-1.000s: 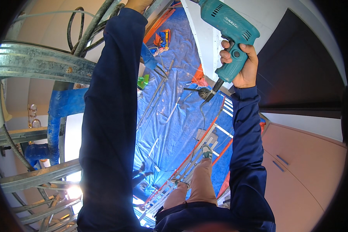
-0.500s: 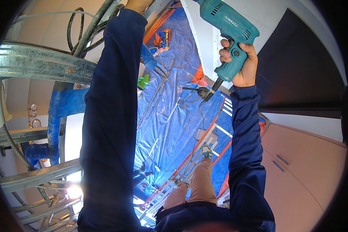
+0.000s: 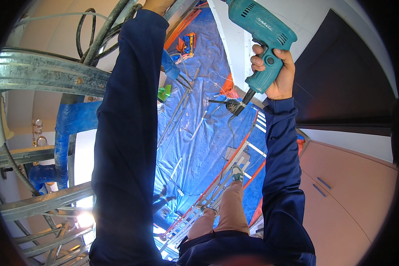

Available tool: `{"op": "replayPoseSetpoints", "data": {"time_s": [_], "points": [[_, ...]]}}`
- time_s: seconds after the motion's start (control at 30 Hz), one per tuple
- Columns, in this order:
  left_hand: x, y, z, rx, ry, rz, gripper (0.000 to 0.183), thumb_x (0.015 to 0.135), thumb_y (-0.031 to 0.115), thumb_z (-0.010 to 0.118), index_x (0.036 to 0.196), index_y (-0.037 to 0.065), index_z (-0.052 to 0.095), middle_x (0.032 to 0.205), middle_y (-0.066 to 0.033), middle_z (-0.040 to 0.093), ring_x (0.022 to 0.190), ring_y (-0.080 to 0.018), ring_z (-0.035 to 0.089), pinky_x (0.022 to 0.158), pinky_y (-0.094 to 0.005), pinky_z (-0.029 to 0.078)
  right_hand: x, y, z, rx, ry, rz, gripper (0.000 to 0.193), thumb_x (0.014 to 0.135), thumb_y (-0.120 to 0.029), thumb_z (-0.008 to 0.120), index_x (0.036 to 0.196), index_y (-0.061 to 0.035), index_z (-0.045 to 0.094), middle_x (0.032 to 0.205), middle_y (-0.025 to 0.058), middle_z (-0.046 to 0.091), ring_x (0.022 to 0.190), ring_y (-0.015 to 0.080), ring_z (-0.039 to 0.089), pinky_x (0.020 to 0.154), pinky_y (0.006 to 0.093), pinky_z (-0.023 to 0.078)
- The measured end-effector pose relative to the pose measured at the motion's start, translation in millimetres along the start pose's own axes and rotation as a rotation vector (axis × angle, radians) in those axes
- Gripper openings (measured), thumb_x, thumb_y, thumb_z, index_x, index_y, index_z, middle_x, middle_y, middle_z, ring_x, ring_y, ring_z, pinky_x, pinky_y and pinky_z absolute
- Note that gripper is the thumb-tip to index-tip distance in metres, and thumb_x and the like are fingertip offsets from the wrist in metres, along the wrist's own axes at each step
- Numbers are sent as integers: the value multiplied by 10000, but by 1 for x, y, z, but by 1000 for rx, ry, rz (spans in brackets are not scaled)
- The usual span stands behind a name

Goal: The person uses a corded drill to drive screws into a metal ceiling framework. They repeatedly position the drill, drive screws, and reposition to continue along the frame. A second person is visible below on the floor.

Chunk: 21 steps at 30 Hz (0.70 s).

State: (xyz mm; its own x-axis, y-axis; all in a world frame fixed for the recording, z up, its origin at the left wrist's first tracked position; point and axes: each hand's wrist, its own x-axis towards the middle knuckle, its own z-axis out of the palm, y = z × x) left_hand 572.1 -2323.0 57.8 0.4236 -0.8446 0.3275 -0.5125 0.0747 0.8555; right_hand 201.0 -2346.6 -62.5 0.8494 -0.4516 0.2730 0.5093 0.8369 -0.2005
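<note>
Right hand [image 3: 277, 73] grips teal drill [image 3: 259, 35]; ladder [image 3: 217, 195] below

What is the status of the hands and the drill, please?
Right hand gripping the teal drill by its handle, raised. Left hand up at the frame edge, mostly out of view. Metal channel and black cables close beside the left arm.

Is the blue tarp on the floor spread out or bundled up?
Spread out. The tarp lies flat across the floor below the ladder, wrinkled, with rods and small tools lying on it.

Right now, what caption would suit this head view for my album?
Atop a ladder over blue tarp, right hand grips a teal drill; left arm reaches up.
</note>
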Motion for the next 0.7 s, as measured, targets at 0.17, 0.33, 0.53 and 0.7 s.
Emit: {"op": "replayPoseSetpoints", "data": {"time_s": [0.17,0.33,0.53,0.7], "points": [[-8,15,5,3,-11,-5,181,979,139,565,843,117,683,610,86,492,508,-45,387,481,-249,276,2,-2,3,12,11,16,462,946,-196,571,1321,56,473,1037,189,598,831,241,560,687,305,517],[-10,19,7,57,6,4,170,958,122,551,865,101,691,623,82,504,515,-47,397,487,-241,279,2,-8,10,-13,34,30,457,950,-196,569,1317,59,469,1038,189,597,830,237,560,685,295,525],[-5,8,2,55,-6,5,174,951,125,546,839,110,679,616,79,494,515,-50,399,483,-247,282,4,-12,16,-30,39,49,436,944,-193,574,1285,63,483,1039,191,599,826,237,566,681,300,524],[-4,5,1,63,14,-4,172,949,127,554,825,114,672,604,85,484,502,-45,390,469,-253,273,5,-11,19,-55,30,31,426,942,-195,576,1269,65,492,1037,192,601,820,240,573,679,306,522]]}}
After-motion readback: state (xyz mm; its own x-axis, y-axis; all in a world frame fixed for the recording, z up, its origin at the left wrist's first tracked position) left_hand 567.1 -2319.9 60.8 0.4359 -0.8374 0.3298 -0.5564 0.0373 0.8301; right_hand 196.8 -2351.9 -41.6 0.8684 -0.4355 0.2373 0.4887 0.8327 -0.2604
